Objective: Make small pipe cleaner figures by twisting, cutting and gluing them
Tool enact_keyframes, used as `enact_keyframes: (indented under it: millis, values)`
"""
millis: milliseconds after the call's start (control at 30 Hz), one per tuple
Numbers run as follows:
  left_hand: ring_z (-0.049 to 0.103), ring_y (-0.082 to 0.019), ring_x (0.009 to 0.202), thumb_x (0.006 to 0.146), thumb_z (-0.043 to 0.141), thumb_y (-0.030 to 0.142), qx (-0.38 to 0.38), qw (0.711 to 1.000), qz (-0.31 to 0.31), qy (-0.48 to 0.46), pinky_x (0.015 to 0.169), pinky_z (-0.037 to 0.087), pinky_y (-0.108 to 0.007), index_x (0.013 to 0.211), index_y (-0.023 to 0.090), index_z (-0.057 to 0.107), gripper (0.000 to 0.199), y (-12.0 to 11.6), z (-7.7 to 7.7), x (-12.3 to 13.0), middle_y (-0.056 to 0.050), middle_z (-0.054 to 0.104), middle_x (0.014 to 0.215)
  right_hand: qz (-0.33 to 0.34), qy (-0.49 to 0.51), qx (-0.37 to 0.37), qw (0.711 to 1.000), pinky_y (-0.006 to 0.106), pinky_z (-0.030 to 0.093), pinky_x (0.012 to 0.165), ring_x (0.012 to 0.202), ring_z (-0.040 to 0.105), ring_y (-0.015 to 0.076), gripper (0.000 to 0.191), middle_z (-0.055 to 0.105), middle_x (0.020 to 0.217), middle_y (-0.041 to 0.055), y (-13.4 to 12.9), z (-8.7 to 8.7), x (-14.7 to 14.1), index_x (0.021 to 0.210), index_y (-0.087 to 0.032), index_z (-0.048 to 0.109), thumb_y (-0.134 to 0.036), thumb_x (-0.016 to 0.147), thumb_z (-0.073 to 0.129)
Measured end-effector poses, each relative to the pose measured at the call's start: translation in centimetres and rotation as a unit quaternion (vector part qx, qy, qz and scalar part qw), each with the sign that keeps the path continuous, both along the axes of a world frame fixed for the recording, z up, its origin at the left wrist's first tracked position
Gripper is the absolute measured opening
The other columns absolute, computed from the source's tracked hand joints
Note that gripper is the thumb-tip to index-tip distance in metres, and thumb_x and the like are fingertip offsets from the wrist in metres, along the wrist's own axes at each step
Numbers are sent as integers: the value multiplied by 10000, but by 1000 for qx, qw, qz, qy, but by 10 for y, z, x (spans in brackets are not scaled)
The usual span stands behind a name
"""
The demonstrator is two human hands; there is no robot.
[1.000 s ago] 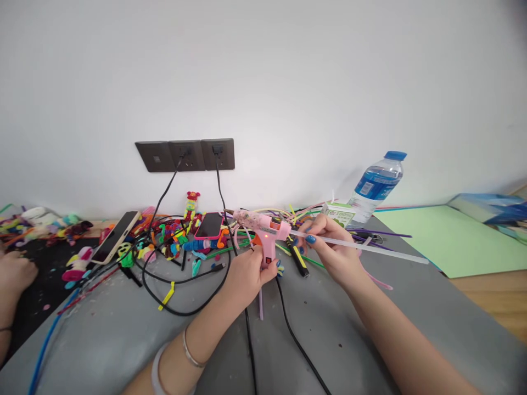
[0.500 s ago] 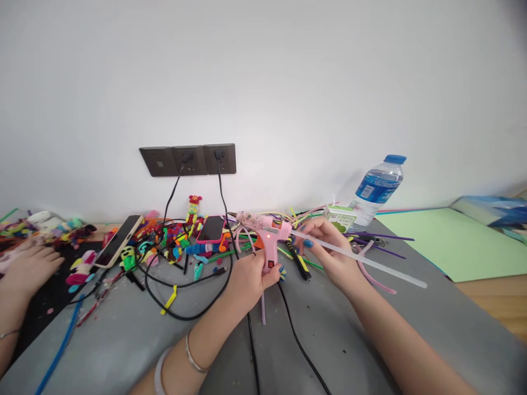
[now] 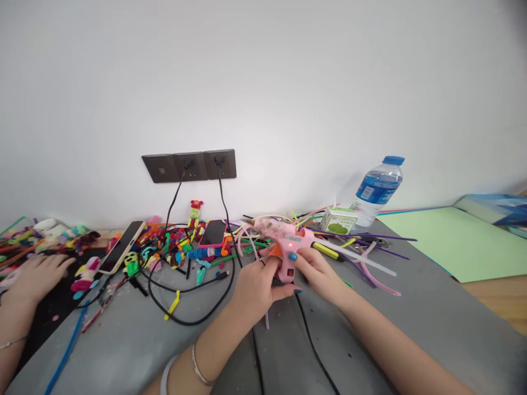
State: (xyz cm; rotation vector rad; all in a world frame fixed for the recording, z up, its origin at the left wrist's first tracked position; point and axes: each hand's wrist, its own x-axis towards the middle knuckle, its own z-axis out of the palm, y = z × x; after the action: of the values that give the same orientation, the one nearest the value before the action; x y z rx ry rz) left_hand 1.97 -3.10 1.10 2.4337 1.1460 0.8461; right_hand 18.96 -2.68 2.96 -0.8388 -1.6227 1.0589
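A pink glue gun (image 3: pixel 284 237) is tilted above the grey table, its nozzle toward the upper left and a small light glowing on its body. My left hand (image 3: pixel 259 288) is closed around the handle near the orange trigger (image 3: pixel 275 251). My right hand (image 3: pixel 319 274) is closed on the back of the handle, a blue-nailed digit pressed against it; its other fingers are partly hidden. A translucent glue stick (image 3: pixel 356 255) sticks out of the gun's rear toward the right. The gun's black cord (image 3: pixel 308 334) hangs down from the handle.
Small pipe-cleaner figures (image 3: pixel 175 247), two phones (image 3: pixel 123 247) and black cables (image 3: pixel 177 322) lie leftward. Another person's hand (image 3: pixel 39 277) rests at far left. A juice box (image 3: pixel 338 220), water bottle (image 3: pixel 376 189) and green paper sheet (image 3: pixel 457 241) stand or lie rightward.
The glue gun has shifted right and slightly down. My right hand has moved from beside the glue stick onto the gun's handle. The glue stick protrudes less.
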Motion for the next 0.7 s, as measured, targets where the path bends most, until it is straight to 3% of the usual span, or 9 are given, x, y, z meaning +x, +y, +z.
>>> enact_keyframes:
  millis: [100,200,300,433,567,700]
  values:
    - [657,-213,876,794,722,460,-30,999,-22,-39,754,506,-307,1036,209,591,372,12,6,-13,-52,691,975,-78,98,-30,992,286,486,524,552,558,162,432,608,612,18,8,-1,8,687,-201,604,-589,875,578]
    - [617,-272,1072,667,829,441,-36,999,-14,-7,880,507,-384,1150,217,573,591,27,9,-29,-79,663,1116,-114,183,-39,976,275,453,497,498,507,142,458,510,535,-5,17,5,21,639,-208,557,-595,884,556]
    - [537,-310,1211,605,872,399,-20,998,-52,39,1014,441,-468,1254,239,553,740,36,5,-39,-105,594,1279,-131,205,-35,969,277,401,451,448,419,138,408,383,498,-41,23,12,32,788,-232,605,-617,892,519]
    - [527,-300,1190,662,838,335,-27,994,-77,68,1008,440,-469,1108,242,651,493,37,-3,-38,-92,578,1292,-115,189,-54,974,291,322,401,409,327,146,481,285,498,-56,23,20,37,968,-269,616,-694,897,401]
    - [509,-289,1189,714,785,236,-36,993,-72,82,1000,438,-459,954,222,668,267,34,-8,-33,-74,575,1294,-104,208,-82,969,290,323,415,399,267,135,469,246,474,-66,20,25,34,902,-260,603,-687,892,411]
    - [518,-274,1190,761,710,177,-40,994,-77,62,1007,436,-447,919,213,660,169,33,-7,-32,-75,596,1265,-101,232,-98,962,288,335,420,392,253,127,437,252,454,-74,19,28,32,859,-244,596,-662,880,469]
